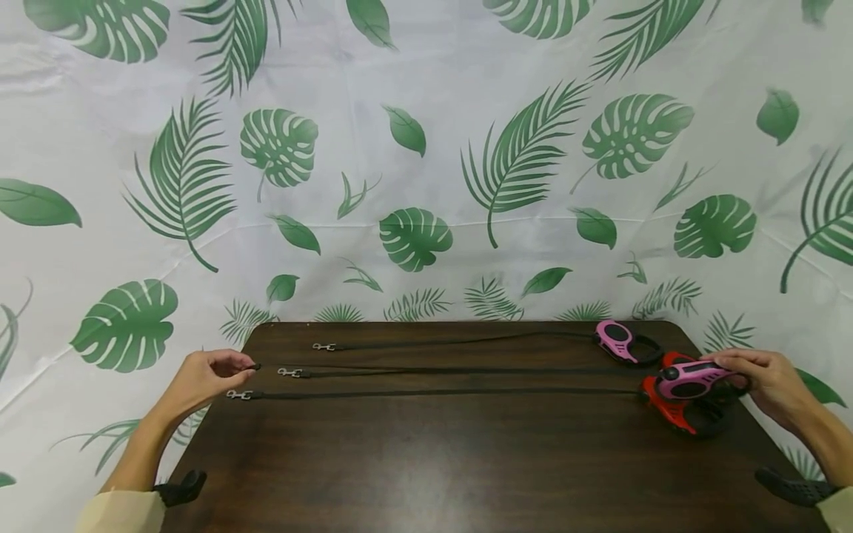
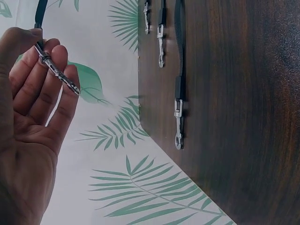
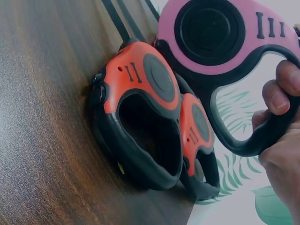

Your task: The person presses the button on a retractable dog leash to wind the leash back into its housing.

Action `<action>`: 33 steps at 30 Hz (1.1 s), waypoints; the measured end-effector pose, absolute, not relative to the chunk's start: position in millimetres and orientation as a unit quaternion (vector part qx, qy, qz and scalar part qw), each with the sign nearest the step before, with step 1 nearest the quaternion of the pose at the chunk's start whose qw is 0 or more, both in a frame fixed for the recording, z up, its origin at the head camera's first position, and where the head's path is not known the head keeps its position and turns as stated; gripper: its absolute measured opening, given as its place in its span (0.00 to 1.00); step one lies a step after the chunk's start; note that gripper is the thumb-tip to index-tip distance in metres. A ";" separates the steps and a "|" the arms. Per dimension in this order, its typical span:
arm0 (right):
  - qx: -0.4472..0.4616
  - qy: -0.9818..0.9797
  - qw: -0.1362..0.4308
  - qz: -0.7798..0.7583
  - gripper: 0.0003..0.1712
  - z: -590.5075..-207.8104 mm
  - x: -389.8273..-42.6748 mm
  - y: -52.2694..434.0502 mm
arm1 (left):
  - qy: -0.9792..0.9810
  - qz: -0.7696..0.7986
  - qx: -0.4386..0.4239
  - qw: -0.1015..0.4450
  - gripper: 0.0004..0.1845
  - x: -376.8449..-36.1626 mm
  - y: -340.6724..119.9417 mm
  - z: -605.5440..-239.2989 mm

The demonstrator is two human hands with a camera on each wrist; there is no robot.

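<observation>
My right hand (image 1: 766, 377) grips the black handle loop of a pink retractable leash (image 1: 689, 379), held up at the right end of the table. At the left, my left hand (image 1: 213, 377) pinches the end of a black leash strap (image 2: 41, 16) between thumb and fingers. From that strap a silver snap clip (image 2: 61, 75) lies across the fingers. Below the lifted pink leash lie a near red retractable leash (image 3: 136, 65) and a second red one (image 3: 197, 117), partly hidden behind it. Another pink retractable leash (image 1: 613, 339) rests near the back edge.
Three black straps stretch leftward across the dark wooden table (image 1: 426, 459), ending in a back clip (image 1: 323, 346), a middle clip (image 1: 289, 372) and a front clip (image 1: 240, 395). A white leaf-print cloth (image 1: 426, 170) hangs behind the table and shows beyond its sides.
</observation>
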State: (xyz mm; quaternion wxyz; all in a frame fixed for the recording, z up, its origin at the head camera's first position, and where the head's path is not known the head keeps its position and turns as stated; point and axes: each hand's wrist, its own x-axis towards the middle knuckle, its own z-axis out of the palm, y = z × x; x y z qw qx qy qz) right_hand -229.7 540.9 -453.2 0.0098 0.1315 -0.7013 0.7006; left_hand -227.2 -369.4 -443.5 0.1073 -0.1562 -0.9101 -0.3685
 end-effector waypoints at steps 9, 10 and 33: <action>0.150 -0.705 0.006 0.693 0.23 -457.3 -228.5 544.1 | -0.911 -0.368 -0.159 0.099 0.06 -229.0 -368.6 -440.1; 0.156 -0.703 0.008 0.694 0.23 -457.4 -228.5 544.3 | -0.910 -0.367 -0.162 0.101 0.06 -229.6 -368.8 -440.0; 0.125 -0.706 0.039 0.696 0.22 -456.0 -231.7 540.6 | -0.914 -0.358 -0.160 0.101 0.06 -230.4 -368.7 -435.7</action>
